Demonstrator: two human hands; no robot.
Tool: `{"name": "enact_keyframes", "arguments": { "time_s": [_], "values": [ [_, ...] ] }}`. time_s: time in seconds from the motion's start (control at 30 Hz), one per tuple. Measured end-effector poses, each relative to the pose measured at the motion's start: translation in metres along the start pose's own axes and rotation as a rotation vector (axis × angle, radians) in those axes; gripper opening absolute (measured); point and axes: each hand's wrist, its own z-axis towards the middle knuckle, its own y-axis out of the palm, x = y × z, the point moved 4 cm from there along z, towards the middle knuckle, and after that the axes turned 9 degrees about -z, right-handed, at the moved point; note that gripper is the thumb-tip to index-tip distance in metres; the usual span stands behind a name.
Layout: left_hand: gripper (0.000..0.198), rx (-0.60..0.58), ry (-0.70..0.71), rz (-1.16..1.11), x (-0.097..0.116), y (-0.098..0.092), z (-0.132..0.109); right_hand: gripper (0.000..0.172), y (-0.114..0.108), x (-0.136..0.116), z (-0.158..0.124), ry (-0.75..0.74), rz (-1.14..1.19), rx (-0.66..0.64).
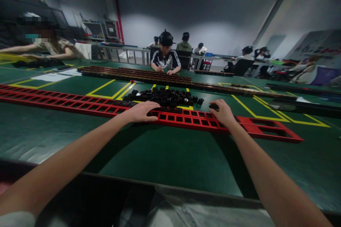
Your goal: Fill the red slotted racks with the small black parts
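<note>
A long red frame (pixel 186 120) with rows of small square slots lies across the green table (pixel 160 156). Behind it sits a pile of small black parts (pixel 162 96). My left hand (pixel 141 110) rests palm down on the frame, fingers curled over a black part at a slot. My right hand (pixel 223 112) is on the frame further right, fingers pinched on a small black part (pixel 213 106).
Yellow tape lines (pixel 112 92) mark the table. A long brown rack (pixel 138 74) lies further back, where a person in a black cap (pixel 165 55) works opposite. Another person (pixel 45 44) leans on the table at far left. More people sit at the back right.
</note>
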Motion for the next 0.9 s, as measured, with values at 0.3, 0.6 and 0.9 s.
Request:
{"name": "enact_keyframes", "arguments": {
  "time_s": [0.3, 0.6, 0.9],
  "values": [
    [0.068, -0.01, -0.008, 0.005, 0.001, 0.0, 0.001, 0.024, -0.003, -0.004, -0.001, -0.025, 0.016, 0.044],
    [0.071, -0.021, -0.024, 0.006, 0.002, 0.0, 0.001, 0.027, -0.002, 0.001, 0.0, 0.007, 0.002, 0.048],
    [0.069, -0.014, -0.013, 0.005, 0.002, 0.0, 0.001, 0.029, -0.005, 0.007, 0.0, 0.044, -0.014, 0.088]
  ]
}}
